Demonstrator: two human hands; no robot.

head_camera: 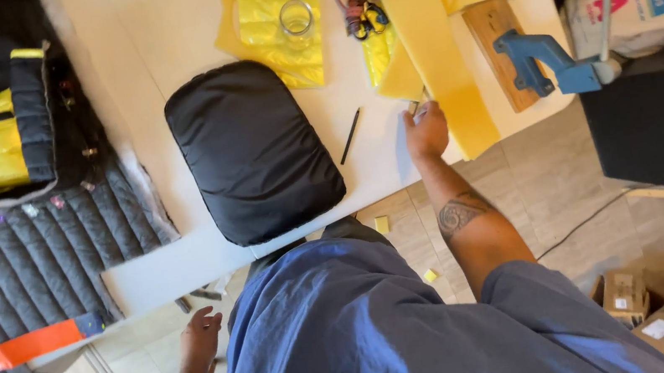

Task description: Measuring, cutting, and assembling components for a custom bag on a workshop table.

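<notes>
The right hand (pixel 426 130) pinches a small tool against the long yellow foam strip (pixel 431 48) just beyond its fingertips, best held flat and steady, while the left hand (pixel 201 333) hangs loosely open below the white table (pixel 161 30).

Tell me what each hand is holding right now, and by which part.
The right hand grips a small tool by its lower end, against the yellow foam strip. The left hand hangs below the table edge, holding nothing.

Bright, even daylight, soft shadows, sharp focus, slight wide-angle stretch at the edges.
</notes>
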